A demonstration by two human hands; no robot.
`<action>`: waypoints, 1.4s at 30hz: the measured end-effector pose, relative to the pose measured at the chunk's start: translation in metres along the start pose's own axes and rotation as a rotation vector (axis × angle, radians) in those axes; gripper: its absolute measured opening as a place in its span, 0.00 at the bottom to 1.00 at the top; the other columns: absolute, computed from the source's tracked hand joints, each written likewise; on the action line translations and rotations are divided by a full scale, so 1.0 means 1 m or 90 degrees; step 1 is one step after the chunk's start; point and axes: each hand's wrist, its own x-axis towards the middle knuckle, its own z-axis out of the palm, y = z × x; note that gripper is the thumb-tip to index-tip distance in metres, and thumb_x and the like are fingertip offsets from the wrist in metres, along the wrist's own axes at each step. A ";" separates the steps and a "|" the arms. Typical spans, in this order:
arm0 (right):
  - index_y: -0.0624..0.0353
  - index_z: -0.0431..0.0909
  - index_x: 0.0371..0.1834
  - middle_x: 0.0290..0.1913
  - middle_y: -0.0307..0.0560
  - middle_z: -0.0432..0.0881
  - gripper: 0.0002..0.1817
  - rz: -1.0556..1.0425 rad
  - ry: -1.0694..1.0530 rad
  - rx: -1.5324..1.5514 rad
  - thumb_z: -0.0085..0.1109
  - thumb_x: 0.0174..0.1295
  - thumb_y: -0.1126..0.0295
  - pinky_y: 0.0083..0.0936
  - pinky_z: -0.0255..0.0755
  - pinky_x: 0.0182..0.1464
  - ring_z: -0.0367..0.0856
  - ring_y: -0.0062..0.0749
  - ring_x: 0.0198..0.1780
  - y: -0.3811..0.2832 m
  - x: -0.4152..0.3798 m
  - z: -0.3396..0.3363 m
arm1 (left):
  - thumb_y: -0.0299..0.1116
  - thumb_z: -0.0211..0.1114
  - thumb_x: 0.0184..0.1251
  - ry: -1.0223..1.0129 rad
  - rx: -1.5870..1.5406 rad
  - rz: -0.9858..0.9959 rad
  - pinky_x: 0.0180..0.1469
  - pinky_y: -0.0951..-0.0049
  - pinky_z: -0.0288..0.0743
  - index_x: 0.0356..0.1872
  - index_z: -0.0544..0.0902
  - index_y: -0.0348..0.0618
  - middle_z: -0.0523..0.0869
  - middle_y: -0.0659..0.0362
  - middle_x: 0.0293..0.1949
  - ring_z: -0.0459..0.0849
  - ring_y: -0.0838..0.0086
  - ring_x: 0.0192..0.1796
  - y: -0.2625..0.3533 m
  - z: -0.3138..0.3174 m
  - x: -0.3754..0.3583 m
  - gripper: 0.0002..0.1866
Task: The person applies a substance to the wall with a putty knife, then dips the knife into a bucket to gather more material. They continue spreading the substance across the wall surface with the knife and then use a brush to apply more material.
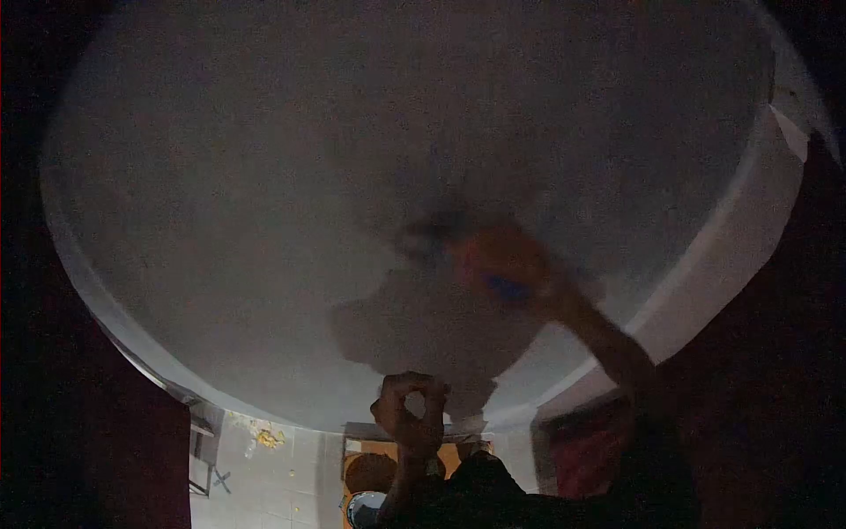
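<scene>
My right hand [511,260] is raised in front of a broad, pale, dimly lit surface [220,194] and is smeared by motion. It is closed around a tool with a blue part [508,286] showing below the fingers. A dark blurred end [427,234] lies just left of the hand, and the tool's kind cannot be made out. Lower down, my left hand [410,410] is curled into a ring, thumb and fingers together, with the pale surface visible through the gap and nothing seen in it. A dark shadow falls on the surface between both hands.
Below are an orange-brown board-like thing [449,454] and a pale round vessel [366,507] beside my left forearm. Yellow scraps [267,436] lie on the light floor [264,480]. A thin-legged stand [201,450] is at lower left, and dark red material [586,454] at lower right.
</scene>
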 end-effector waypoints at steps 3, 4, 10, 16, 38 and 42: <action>0.50 0.71 0.55 0.54 0.43 0.73 0.19 -0.084 0.118 -0.213 0.57 0.58 0.69 0.43 0.63 0.60 0.69 0.39 0.57 0.016 0.048 -0.080 | 0.20 0.64 0.58 -0.005 0.040 0.037 0.22 0.77 0.77 0.33 0.72 0.38 0.79 0.57 0.22 0.81 0.77 0.22 -0.002 0.000 0.000 0.08; 0.51 0.71 0.55 0.53 0.44 0.74 0.19 -0.104 0.172 -0.249 0.57 0.58 0.69 0.44 0.63 0.59 0.69 0.40 0.56 0.022 0.059 -0.097 | 0.19 0.64 0.57 0.007 0.030 0.026 0.22 0.77 0.77 0.33 0.72 0.38 0.79 0.56 0.22 0.81 0.77 0.22 -0.005 0.001 -0.001 0.08; 0.56 0.72 0.54 0.48 0.49 0.76 0.20 -0.119 0.399 -0.347 0.59 0.58 0.66 0.45 0.66 0.51 0.74 0.45 0.47 0.035 0.088 -0.111 | 0.18 0.63 0.58 0.029 0.026 -0.011 0.23 0.77 0.78 0.33 0.72 0.38 0.80 0.56 0.23 0.81 0.77 0.23 -0.001 -0.009 0.001 0.08; 0.61 0.72 0.55 0.56 0.55 0.74 0.22 0.129 0.022 0.087 0.54 0.61 0.59 0.45 0.64 0.57 0.74 0.49 0.53 -0.044 -0.019 0.087 | 0.19 0.63 0.59 0.042 0.024 -0.027 0.23 0.77 0.77 0.32 0.72 0.37 0.80 0.55 0.23 0.81 0.76 0.23 -0.003 -0.013 -0.001 0.07; 0.56 0.72 0.53 0.55 0.51 0.73 0.19 0.185 0.241 -0.211 0.59 0.57 0.69 0.45 0.64 0.56 0.73 0.43 0.54 0.013 0.009 0.010 | 0.20 0.64 0.58 0.058 0.030 -0.030 0.23 0.77 0.77 0.31 0.72 0.37 0.79 0.55 0.23 0.81 0.77 0.23 0.010 -0.022 0.003 0.08; 0.56 0.70 0.56 0.58 0.53 0.72 0.21 0.270 -0.065 0.030 0.59 0.58 0.69 0.48 0.63 0.57 0.71 0.45 0.56 -0.022 -0.064 0.133 | 0.20 0.63 0.59 0.101 0.014 -0.048 0.23 0.78 0.77 0.31 0.72 0.37 0.79 0.55 0.23 0.81 0.77 0.23 0.007 -0.023 0.009 0.07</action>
